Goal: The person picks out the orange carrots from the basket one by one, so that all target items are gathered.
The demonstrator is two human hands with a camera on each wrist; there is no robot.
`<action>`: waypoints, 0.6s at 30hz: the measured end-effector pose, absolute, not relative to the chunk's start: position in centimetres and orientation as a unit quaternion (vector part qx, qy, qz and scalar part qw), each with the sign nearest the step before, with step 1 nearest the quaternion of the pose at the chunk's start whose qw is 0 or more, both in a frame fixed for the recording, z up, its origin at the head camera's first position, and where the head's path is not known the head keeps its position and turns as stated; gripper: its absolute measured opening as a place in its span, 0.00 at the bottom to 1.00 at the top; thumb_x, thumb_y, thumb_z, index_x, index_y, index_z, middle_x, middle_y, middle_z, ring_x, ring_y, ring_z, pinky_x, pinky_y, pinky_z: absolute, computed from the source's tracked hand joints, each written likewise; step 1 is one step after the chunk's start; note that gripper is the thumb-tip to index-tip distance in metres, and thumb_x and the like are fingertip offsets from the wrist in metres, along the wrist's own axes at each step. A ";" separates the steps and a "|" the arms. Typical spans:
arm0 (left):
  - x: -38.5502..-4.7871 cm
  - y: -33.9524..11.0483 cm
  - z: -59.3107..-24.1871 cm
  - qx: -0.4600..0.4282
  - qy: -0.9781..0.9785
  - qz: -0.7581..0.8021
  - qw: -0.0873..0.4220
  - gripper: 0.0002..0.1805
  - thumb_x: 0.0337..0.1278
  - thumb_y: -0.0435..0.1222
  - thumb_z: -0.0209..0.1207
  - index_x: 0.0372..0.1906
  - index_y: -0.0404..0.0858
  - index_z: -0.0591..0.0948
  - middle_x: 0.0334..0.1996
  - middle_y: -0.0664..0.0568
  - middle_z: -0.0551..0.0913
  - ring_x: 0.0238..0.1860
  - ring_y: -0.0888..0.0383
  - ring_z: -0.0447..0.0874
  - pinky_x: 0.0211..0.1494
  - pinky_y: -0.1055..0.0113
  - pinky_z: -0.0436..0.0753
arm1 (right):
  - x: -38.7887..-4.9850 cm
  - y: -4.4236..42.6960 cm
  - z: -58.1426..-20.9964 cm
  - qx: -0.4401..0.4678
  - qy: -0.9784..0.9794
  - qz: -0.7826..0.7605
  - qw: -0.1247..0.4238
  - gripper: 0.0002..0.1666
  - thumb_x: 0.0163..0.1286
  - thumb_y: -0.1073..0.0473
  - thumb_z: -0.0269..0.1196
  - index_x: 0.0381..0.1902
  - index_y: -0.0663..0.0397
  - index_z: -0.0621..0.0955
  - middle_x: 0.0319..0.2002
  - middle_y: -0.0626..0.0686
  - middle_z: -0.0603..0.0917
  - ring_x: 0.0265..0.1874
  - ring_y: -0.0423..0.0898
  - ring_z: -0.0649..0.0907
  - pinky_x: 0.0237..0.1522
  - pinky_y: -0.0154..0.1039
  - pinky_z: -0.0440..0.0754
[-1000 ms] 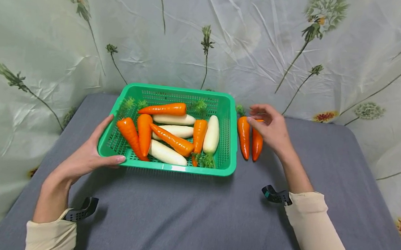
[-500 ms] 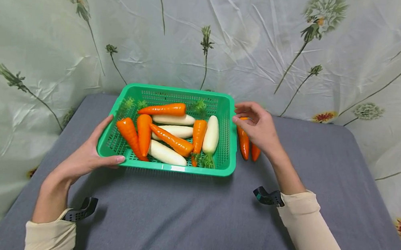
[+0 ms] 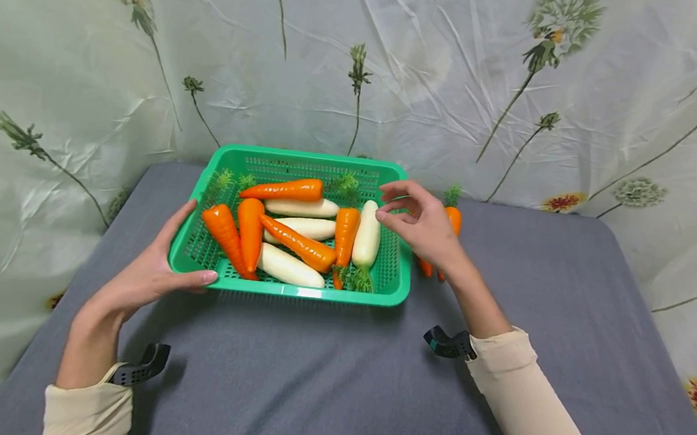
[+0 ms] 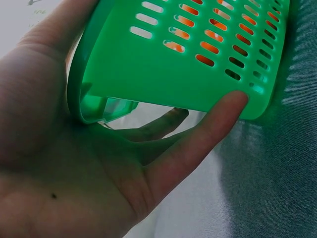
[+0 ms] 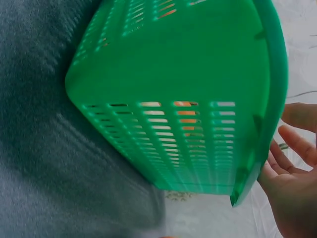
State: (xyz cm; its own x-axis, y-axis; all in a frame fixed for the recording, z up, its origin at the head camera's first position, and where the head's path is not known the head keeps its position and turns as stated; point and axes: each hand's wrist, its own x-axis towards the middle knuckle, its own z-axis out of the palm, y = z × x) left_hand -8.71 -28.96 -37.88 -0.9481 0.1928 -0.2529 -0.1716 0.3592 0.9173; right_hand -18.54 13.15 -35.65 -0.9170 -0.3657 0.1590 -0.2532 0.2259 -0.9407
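A green perforated basket (image 3: pixel 291 290) holds several orange carrots (image 3: pixel 302 243) and several white radishes (image 3: pixel 368 233). At its front left corner my left hand (image 3: pixel 144 271) grips the rim; in the left wrist view, fingers (image 4: pixel 198 144) of that hand lie against the slotted wall. My right hand (image 3: pixel 426 228) hovers over the basket's right rim near the upright white radish, its fingers loosely bent and holding nothing. Beyond the rim in the right wrist view, the same hand (image 5: pixel 294 178) shows no object between its fingers. Partly hidden behind it are two carrots (image 3: pixel 453 218) on the table.
A grey cloth (image 3: pixel 320 383) covers the table. Behind it hangs a pale curtain (image 3: pixel 310 88) printed with dandelions. Dark wrist cameras (image 3: pixel 144 366) sit at both cuffs. Green leafy tops (image 3: pixel 222 181) show inside the basket's back left part.
My right hand has moved left, from above the two carrots on the table to above the basket's right rim. The left hand and the basket have stayed in place.
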 end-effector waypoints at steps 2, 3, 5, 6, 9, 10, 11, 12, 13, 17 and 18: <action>-8.7 -28.9 -37.9 0.006 0.808 0.567 0.161 0.66 0.62 0.33 0.71 0.83 0.69 0.33 0.72 0.29 0.56 0.39 0.57 0.88 0.44 0.59 0.90 | -18.5 12.9 -35.6 -0.200 0.780 -0.591 0.056 0.25 0.71 0.67 0.67 0.65 0.60 0.77 0.59 0.65 0.78 0.52 0.51 0.84 0.52 0.32 0.85; -8.7 -28.9 -37.9 0.006 0.808 0.567 0.160 0.66 0.62 0.33 0.71 0.83 0.69 0.33 0.72 0.30 0.56 0.39 0.57 0.88 0.44 0.59 0.90 | -18.5 12.7 -35.6 -0.201 0.780 -0.590 0.060 0.25 0.71 0.67 0.67 0.65 0.60 0.77 0.59 0.65 0.78 0.53 0.52 0.85 0.52 0.34 0.85; -8.7 -28.9 -37.9 0.005 0.808 0.567 0.160 0.66 0.62 0.33 0.71 0.83 0.69 0.33 0.72 0.30 0.56 0.39 0.57 0.88 0.44 0.59 0.90 | -18.5 12.5 -35.6 -0.202 0.784 -0.582 0.068 0.25 0.71 0.66 0.68 0.65 0.59 0.77 0.61 0.65 0.78 0.53 0.53 0.85 0.52 0.36 0.85; -8.7 -28.9 -37.9 0.007 0.808 0.568 0.160 0.66 0.62 0.33 0.71 0.83 0.69 0.33 0.72 0.30 0.56 0.38 0.57 0.88 0.44 0.59 0.90 | -18.4 12.4 -35.6 -0.203 0.786 -0.579 0.072 0.25 0.72 0.65 0.68 0.65 0.58 0.78 0.61 0.64 0.79 0.53 0.54 0.85 0.52 0.37 0.85; -8.7 -28.9 -37.9 0.007 0.807 0.569 0.159 0.66 0.62 0.33 0.70 0.83 0.69 0.33 0.72 0.30 0.55 0.38 0.57 0.88 0.44 0.59 0.90 | -18.4 12.2 -35.6 -0.204 0.794 -0.567 0.082 0.25 0.72 0.62 0.68 0.65 0.54 0.78 0.60 0.62 0.80 0.53 0.54 0.86 0.51 0.41 0.85; -8.7 -28.9 -37.9 0.007 0.808 0.568 0.160 0.66 0.62 0.33 0.70 0.83 0.69 0.33 0.72 0.31 0.55 0.39 0.57 0.88 0.44 0.59 0.90 | -18.4 12.1 -35.6 -0.205 0.795 -0.565 0.086 0.25 0.72 0.62 0.68 0.65 0.53 0.78 0.60 0.61 0.80 0.53 0.53 0.86 0.51 0.41 0.85; -8.7 -29.0 -37.9 0.007 0.808 0.566 0.159 0.66 0.62 0.33 0.70 0.83 0.69 0.33 0.72 0.31 0.55 0.39 0.57 0.88 0.44 0.59 0.90 | -18.3 12.0 -35.6 -0.206 0.794 -0.565 0.090 0.25 0.72 0.62 0.68 0.65 0.53 0.78 0.59 0.60 0.81 0.52 0.53 0.87 0.50 0.42 0.85; -8.6 -29.0 -37.9 0.007 0.810 0.565 0.159 0.66 0.62 0.33 0.70 0.83 0.69 0.33 0.73 0.31 0.55 0.39 0.57 0.88 0.45 0.60 0.89 | -18.4 11.9 -35.6 -0.208 0.793 -0.564 0.093 0.24 0.72 0.62 0.68 0.65 0.52 0.78 0.59 0.60 0.81 0.52 0.54 0.87 0.50 0.41 0.85; -8.6 -29.0 -38.0 0.006 0.810 0.565 0.159 0.66 0.62 0.33 0.70 0.83 0.69 0.33 0.73 0.31 0.55 0.39 0.57 0.88 0.45 0.60 0.89 | -18.4 11.8 -35.7 -0.211 0.793 -0.564 0.096 0.24 0.72 0.63 0.68 0.65 0.53 0.78 0.58 0.60 0.81 0.51 0.54 0.87 0.50 0.42 0.85; -8.7 -28.9 -38.0 0.006 0.811 0.563 0.156 0.65 0.62 0.33 0.70 0.83 0.69 0.33 0.73 0.31 0.55 0.39 0.58 0.88 0.45 0.61 0.89 | -18.5 11.4 -35.8 -0.226 0.793 -0.556 0.105 0.24 0.73 0.64 0.67 0.65 0.57 0.78 0.59 0.63 0.81 0.51 0.55 0.86 0.52 0.43 0.86; -8.7 -28.9 -38.0 0.006 0.811 0.564 0.155 0.65 0.62 0.33 0.70 0.83 0.69 0.33 0.73 0.32 0.55 0.39 0.58 0.88 0.45 0.61 0.89 | -18.6 11.3 -35.8 -0.231 0.795 -0.551 0.106 0.24 0.73 0.64 0.67 0.65 0.58 0.78 0.59 0.64 0.81 0.51 0.56 0.86 0.53 0.44 0.86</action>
